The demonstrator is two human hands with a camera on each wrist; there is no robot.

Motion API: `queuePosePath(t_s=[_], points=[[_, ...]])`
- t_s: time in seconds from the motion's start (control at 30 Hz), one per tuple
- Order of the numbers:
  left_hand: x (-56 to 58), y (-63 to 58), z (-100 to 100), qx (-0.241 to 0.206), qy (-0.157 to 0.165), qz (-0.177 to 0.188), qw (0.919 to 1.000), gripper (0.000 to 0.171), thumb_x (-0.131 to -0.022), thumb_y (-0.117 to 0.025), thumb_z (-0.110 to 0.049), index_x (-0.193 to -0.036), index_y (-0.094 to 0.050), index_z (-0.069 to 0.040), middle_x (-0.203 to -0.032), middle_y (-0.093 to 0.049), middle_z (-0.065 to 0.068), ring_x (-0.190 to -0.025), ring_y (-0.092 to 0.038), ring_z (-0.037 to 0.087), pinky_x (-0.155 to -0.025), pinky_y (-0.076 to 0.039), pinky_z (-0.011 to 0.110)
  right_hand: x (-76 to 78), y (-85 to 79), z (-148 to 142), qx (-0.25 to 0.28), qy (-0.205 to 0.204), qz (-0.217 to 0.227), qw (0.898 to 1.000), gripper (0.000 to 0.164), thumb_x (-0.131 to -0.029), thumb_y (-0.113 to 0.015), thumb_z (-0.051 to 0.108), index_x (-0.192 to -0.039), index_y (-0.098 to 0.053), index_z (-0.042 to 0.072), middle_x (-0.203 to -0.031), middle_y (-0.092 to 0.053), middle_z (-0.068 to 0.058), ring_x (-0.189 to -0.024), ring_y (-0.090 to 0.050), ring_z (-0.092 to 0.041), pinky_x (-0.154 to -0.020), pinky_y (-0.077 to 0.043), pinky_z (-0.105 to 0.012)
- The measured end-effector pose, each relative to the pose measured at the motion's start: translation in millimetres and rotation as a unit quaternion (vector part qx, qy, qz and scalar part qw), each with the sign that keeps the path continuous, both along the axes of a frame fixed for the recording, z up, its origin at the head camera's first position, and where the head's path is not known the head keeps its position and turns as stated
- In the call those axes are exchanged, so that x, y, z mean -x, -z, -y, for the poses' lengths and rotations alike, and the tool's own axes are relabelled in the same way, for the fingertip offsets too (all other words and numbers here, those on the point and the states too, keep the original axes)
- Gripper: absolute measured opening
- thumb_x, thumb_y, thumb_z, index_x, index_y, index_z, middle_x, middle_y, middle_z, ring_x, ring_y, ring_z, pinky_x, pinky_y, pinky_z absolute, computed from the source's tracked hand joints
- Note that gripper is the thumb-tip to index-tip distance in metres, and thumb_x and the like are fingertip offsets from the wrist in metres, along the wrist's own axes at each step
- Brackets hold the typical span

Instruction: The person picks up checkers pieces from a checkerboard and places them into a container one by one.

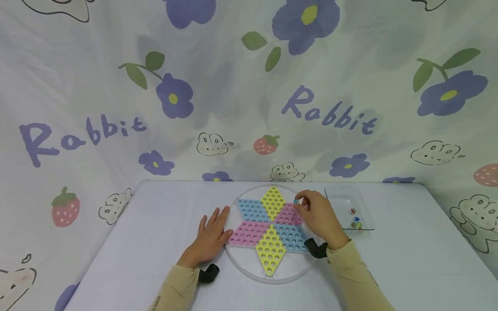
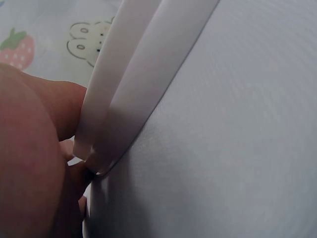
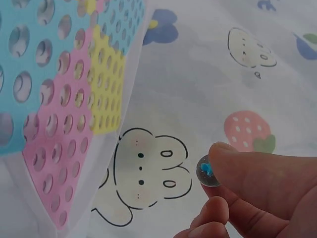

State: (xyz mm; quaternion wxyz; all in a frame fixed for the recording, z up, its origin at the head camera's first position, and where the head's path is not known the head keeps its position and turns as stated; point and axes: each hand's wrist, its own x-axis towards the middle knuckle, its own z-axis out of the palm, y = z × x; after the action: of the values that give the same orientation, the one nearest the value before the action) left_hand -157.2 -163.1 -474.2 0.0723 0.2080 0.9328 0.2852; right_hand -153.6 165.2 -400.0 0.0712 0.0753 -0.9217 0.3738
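Note:
A round Chinese checkers board (image 1: 249, 273) lies on the table, its star of holes coloured yellow, pink and blue. My right hand (image 1: 322, 216) pinches a clear marble with a blue core (image 3: 204, 167) between thumb and forefinger, above the board's upper right pink point. In the right wrist view the marble sits at the fingertips, apart from the board. My left hand (image 1: 209, 238) lies at the board's left rim with fingers extended. The left wrist view shows that hand (image 2: 29, 153) against the white rim (image 2: 124, 74).
Right of the board stands a clear square tray (image 1: 365, 211) with several marbles (image 1: 355, 223) gathered toward its near side. White cloth covers the table (image 1: 155, 224). Behind it hangs a printed cloth (image 1: 241, 95) with flowers, rabbits and strawberries.

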Motion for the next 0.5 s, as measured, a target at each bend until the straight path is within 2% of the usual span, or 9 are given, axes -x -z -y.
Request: queuePosePath(t_s=[0.5], points=[[0.0, 0.8, 0.0, -0.004, 0.000, -0.004, 1.0000, 0.067, -0.106, -0.050, -0.022, -0.159, -0.016, 0.002, -0.165, -0.021, 0.018, -0.152, -0.008, 0.041, -0.116, 0.005, 0.062, -7.1, 1.2, -16.5, -0.023, 0.008, -0.044, 0.999, 0.016, -0.095, -0.069, 0.009, -0.107, -0.068, -0.001, -0.080, -0.052, -0.004, -0.069, -0.044, -0.017, -0.062, -0.038, -0.032]])
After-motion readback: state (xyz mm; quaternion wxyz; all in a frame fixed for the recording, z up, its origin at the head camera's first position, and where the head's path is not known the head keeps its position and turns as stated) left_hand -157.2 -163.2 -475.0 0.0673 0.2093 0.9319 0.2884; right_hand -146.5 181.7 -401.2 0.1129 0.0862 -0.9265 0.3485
